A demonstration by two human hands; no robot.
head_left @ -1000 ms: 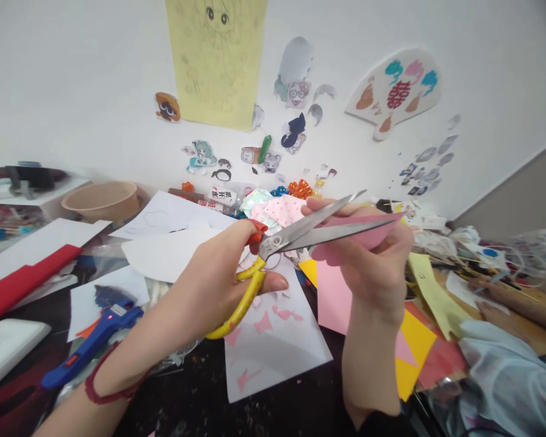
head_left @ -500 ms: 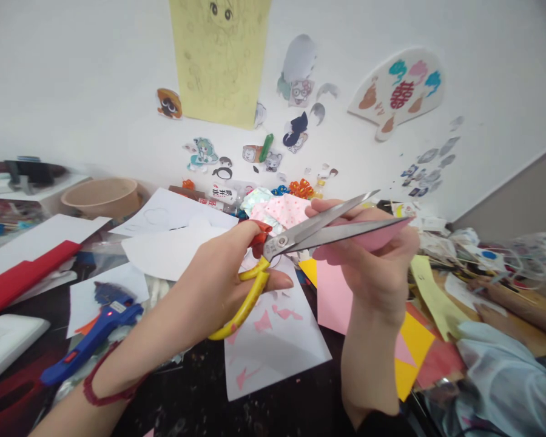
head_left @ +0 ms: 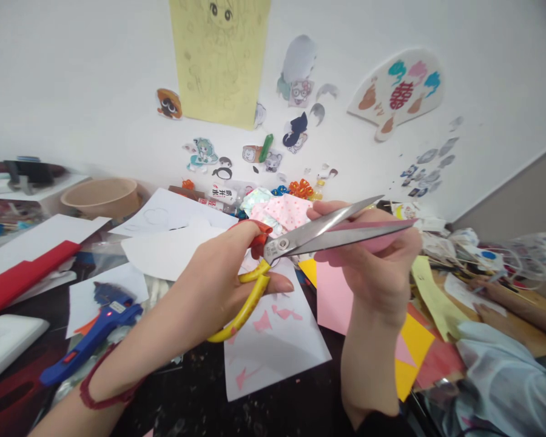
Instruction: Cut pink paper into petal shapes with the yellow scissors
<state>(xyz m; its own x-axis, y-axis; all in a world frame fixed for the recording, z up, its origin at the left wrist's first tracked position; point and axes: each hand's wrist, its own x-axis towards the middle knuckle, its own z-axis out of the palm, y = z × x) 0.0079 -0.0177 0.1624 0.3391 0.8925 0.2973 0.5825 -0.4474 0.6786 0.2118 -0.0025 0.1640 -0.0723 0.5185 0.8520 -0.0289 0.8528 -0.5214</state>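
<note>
- Scissors with long steel blades and yellow and orange-red handles [head_left: 283, 244]: positioned above the white rectangular paper sheet [head_left: 284, 358]; blades spread.
- My left hand [head_left: 218, 273]: clamped round the handles, above and left of the sheet.
- My right hand [head_left: 382, 270], above and right of the sheet: digits together, pinching a pink paper piece [head_left: 378, 243].
- Lower blade: passes in front of that piece; I cannot tell whether they touch.
- Small pink paper scraps [head_left: 262, 322]: lying on the sheet.
- Blue plastic glue gun [head_left: 88, 345]: left of the sheet, well apart.
</note>
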